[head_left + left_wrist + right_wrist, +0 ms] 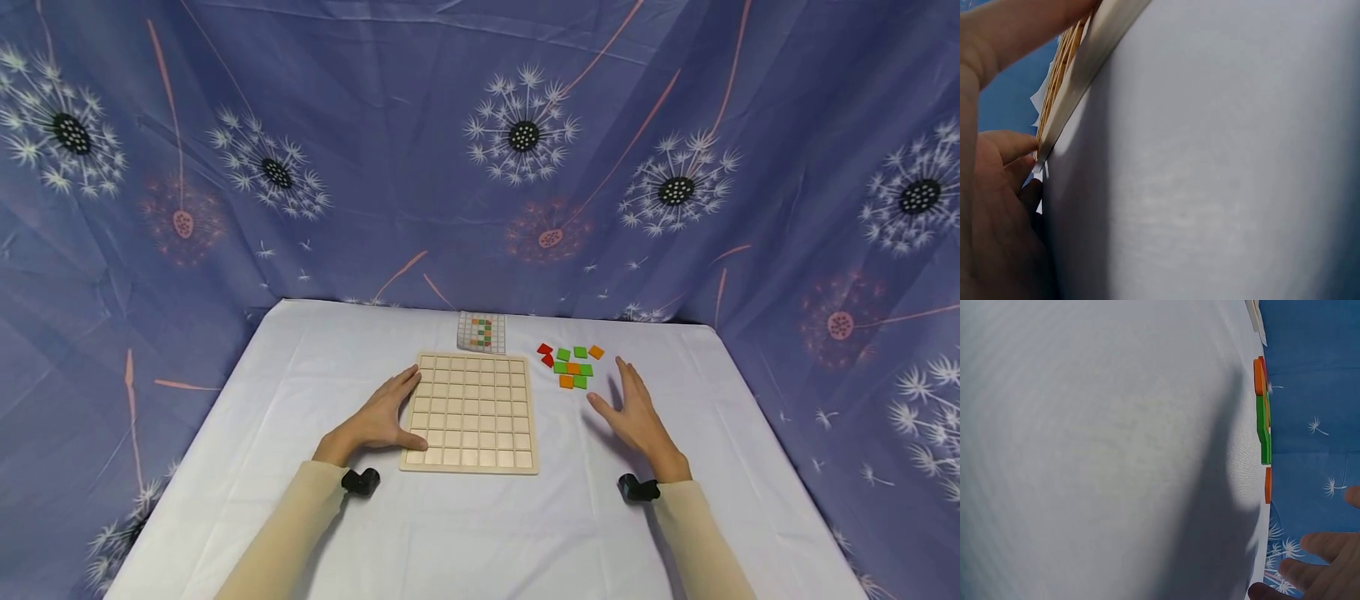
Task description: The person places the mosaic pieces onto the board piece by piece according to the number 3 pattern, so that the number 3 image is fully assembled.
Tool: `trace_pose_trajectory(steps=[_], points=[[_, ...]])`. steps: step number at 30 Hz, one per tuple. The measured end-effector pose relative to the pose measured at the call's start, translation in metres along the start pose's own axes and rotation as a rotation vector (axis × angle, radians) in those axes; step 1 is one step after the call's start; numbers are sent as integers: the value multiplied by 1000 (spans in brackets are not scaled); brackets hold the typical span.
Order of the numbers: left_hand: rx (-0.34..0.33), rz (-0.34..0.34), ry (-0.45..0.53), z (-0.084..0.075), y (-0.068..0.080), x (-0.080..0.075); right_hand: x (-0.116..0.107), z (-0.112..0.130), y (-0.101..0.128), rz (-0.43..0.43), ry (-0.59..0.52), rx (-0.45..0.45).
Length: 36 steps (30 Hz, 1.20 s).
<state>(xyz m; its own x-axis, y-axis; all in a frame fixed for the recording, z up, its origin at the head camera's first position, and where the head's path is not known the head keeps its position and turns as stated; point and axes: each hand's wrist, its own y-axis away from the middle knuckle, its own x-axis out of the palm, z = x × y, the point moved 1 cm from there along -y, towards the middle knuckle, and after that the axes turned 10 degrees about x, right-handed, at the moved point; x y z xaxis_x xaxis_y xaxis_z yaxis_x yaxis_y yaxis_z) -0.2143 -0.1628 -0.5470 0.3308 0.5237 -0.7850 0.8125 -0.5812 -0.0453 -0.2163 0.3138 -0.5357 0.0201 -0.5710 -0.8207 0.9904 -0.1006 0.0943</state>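
Observation:
A square wooden grid board (pixel 472 412) lies on the table, its cells bare. My left hand (pixel 378 417) is at its left side with fingers spread, the thumb over the lower left edge and the fingertips at the upper left edge. In the left wrist view the thumb (pixel 1016 31) crosses the board's rim (pixel 1082 75). To the board's right lie green tiles (pixel 563 355), orange tiles (pixel 566 382) and red pieces (pixel 545 349). Just right of these tiles, my right hand (pixel 637 417) is held over the cloth with spread fingers and holds nothing.
A small pattern card (pixel 482 332) with a coloured grid lies behind the board. White cloth (pixel 480 533) covers the table, and a blue dandelion-print curtain (pixel 420 167) hangs at the back and sides. Each wrist wears a small black camera.

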Motion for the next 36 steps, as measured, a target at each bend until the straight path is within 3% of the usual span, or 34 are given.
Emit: trace_pose_trajectory(steps=[13, 29, 36], points=[[95, 28, -44, -6, 5, -1, 1, 2, 0, -1, -7, -6], [67, 28, -49, -1, 6, -5, 0, 1, -2, -18, -26, -35], [63, 46, 2, 1, 5, -10, -1, 0, -6, -8, -33, -39]])
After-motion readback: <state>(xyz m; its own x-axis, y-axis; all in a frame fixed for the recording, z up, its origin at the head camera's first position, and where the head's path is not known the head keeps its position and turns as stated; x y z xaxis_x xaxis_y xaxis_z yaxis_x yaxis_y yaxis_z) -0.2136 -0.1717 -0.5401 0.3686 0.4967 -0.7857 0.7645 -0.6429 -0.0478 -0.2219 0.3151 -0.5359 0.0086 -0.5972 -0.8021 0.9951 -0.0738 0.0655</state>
